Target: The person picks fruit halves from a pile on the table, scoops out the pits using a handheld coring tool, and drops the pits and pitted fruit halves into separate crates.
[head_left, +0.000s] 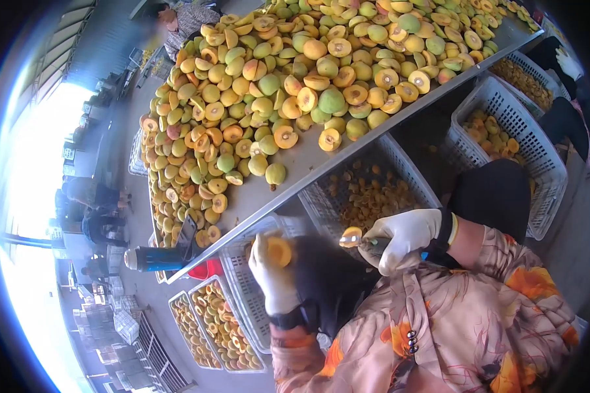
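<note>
My left hand [272,272], in a white glove, holds a halved yellow fruit [280,251] with its cut face showing; the hand is a little blurred. My right hand [402,241], also gloved in white, is closed around a small tool [372,245], mostly hidden by the fingers. At the tool's tip sits a small orange and white piece [351,237]. Both hands are in front of the metal table [295,171], which bears a large heap of halved fruit [262,85].
Below the table edge stands a crate [424,175] of small brown pieces. Another crate [549,167] at the right holds fruit. Trays [204,286] of halves lie lower left. A blue bottle [154,259] is at the table's corner. People [187,23] are around.
</note>
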### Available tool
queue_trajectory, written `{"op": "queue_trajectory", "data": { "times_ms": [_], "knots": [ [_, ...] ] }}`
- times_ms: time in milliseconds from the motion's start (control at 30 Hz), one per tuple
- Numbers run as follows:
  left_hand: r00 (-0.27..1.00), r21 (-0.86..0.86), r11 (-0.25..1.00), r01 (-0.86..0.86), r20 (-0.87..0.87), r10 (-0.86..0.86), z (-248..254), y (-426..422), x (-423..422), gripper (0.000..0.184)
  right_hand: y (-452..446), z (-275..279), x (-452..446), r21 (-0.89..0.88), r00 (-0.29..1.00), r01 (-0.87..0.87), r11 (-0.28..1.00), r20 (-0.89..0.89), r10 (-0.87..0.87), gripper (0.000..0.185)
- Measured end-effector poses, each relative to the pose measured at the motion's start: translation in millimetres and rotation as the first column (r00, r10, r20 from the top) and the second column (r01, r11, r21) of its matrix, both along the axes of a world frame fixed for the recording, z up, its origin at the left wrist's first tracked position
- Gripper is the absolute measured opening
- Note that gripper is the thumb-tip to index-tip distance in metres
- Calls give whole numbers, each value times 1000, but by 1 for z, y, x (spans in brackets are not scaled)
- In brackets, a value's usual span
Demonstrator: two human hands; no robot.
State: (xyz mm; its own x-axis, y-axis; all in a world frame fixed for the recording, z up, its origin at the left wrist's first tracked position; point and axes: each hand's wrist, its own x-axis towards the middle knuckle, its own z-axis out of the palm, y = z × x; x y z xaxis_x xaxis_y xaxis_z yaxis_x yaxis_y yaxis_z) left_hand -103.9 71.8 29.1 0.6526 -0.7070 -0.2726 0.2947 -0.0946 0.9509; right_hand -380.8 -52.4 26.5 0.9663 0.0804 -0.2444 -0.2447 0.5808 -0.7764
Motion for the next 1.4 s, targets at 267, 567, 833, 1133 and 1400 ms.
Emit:
{"op": "queue_trajectory", "data": {
  "times_ms": [267, 567, 833, 1133, 1400],
  "knots": [
    [277, 423, 902, 89, 859, -430, 0, -84, 51, 45, -12, -67, -14, -943, 892, -121, 311, -241, -382, 33],
    [23, 637, 663, 393, 714, -700, -58, -267, -30, 72, -21, -43, -13, -941, 836, 65, 333, -131, -533, 34],
    [763, 56, 856, 513, 428, -485, -12, -157, -47, 40, -8, -20, 10, -572, 584, 741, 350, 293, -757, 36],
    [943, -377, 868, 323, 52, -329, 31, -45, -107, 49, 57, 2, 32, -668, 552, 744, 31, 588, -592, 32],
    [960, -392, 899, 196, 265, -94, 42, -17, -126, 48, 79, 23, 27, -795, 731, 601, 86, 503, -461, 34]
  ]
}}
